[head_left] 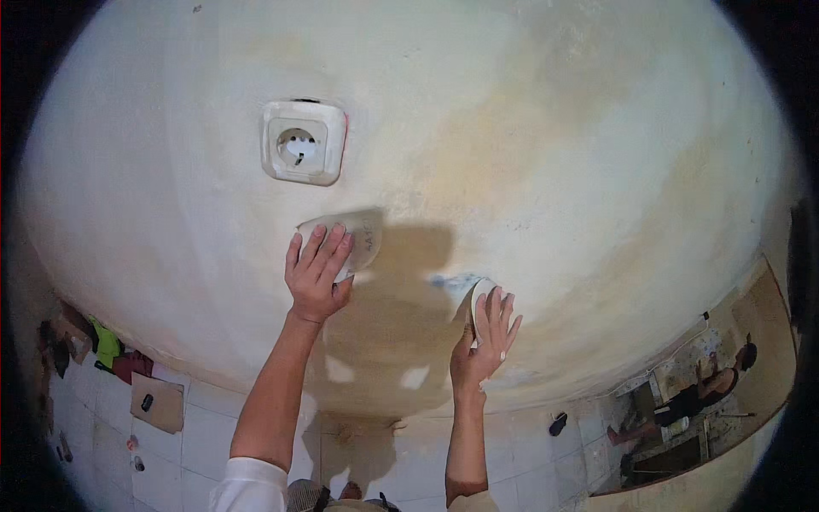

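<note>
You're facing a cream wall, stained yellow, white socket upper left. Your left hand presses flat, fingers spread, on a sandpaper sheet just below the socket. Your right hand presses a smaller sandpaper piece lower right, beside a bluish smudge.

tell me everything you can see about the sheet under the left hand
The sheet looks like a pale, off-white piece of sandpaper or stiff paper, roughly rectangular with a rounded upper left corner. It lies flat against the cream wall, just below the white wall socket without touching it. The left hand presses on its lower left part with fingers spread, covering much of it. Faint dark markings show on its right side. It casts a soft shadow to the right.
</note>
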Action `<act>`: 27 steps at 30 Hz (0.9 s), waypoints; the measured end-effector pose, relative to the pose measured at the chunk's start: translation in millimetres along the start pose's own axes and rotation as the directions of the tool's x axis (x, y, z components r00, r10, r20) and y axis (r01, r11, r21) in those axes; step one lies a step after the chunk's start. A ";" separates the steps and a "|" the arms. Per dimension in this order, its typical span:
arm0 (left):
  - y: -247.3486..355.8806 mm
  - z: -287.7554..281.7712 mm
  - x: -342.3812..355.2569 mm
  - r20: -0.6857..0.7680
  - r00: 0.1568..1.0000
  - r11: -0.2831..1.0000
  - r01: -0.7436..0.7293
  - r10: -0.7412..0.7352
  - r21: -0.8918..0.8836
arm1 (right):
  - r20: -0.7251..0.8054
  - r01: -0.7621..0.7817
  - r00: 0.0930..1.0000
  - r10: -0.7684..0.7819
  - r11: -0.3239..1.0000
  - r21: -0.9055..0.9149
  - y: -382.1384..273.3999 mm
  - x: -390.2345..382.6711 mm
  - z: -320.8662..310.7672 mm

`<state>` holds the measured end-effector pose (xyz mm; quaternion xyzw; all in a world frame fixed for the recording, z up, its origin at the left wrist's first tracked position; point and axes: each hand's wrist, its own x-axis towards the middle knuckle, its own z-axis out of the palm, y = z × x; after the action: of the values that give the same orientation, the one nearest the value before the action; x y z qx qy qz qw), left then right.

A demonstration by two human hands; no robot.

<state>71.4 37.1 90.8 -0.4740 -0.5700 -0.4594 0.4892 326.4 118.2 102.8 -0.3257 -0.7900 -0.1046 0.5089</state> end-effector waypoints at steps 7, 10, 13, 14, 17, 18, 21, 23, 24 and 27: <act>-0.1 -1.4 -3.7 0.016 1.000 1.000 -0.017 0.017 0.014 | -0.063 0.072 0.995 -0.071 0.997 0.014 8.8 7.8 14.1; 3.5 -0.1 -1.1 0.006 1.000 0.999 0.001 -0.001 -0.048 | -0.137 0.054 0.989 -0.053 0.999 0.006 2.7 6.7 24.2; 4.6 -5.2 2.1 0.062 0.997 0.998 0.039 -0.035 -0.054 | -0.151 0.094 0.984 -0.092 0.996 0.005 -0.1 7.2 25.5; 3.9 -3.4 2.9 0.095 0.995 0.998 0.028 -0.023 -0.053 | -0.143 0.096 0.985 -0.095 0.995 -0.002 3.7 6.6 22.5; 8.1 -3.4 5.8 0.084 0.996 0.995 0.027 -0.018 -0.097 | -0.110 0.159 0.979 -0.170 0.982 -0.103 13.0 6.1 20.2; 8.7 -2.4 6.4 0.041 0.999 0.990 0.036 -0.031 -0.136 | -0.109 0.139 0.982 -0.153 0.981 -0.132 18.2 6.0 19.9; 3.9 0.3 2.1 0.083 0.997 0.995 -0.001 0.009 -0.097 | -0.166 0.079 0.982 -0.093 0.993 -0.091 4.8 4.5 24.5; 6.6 0.9 3.5 0.091 0.996 0.995 0.015 -0.006 -0.102 | -0.168 0.085 0.982 -0.088 0.996 -0.029 -0.3 6.6 26.3; 7.8 0.6 3.8 0.099 0.995 0.994 0.033 -0.022 -0.103 | -0.136 0.120 0.982 -0.130 0.990 -0.074 6.4 7.3 21.2; -1.5 -0.5 -3.0 0.092 0.996 0.996 0.005 0.004 -0.092 | -0.209 0.066 0.974 -0.085 0.993 -0.098 11.9 10.7 18.5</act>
<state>70.1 36.2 87.8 -0.5166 -0.5703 -0.4631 0.4399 317.3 140.9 101.6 -0.3051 -0.7373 -0.1939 0.5708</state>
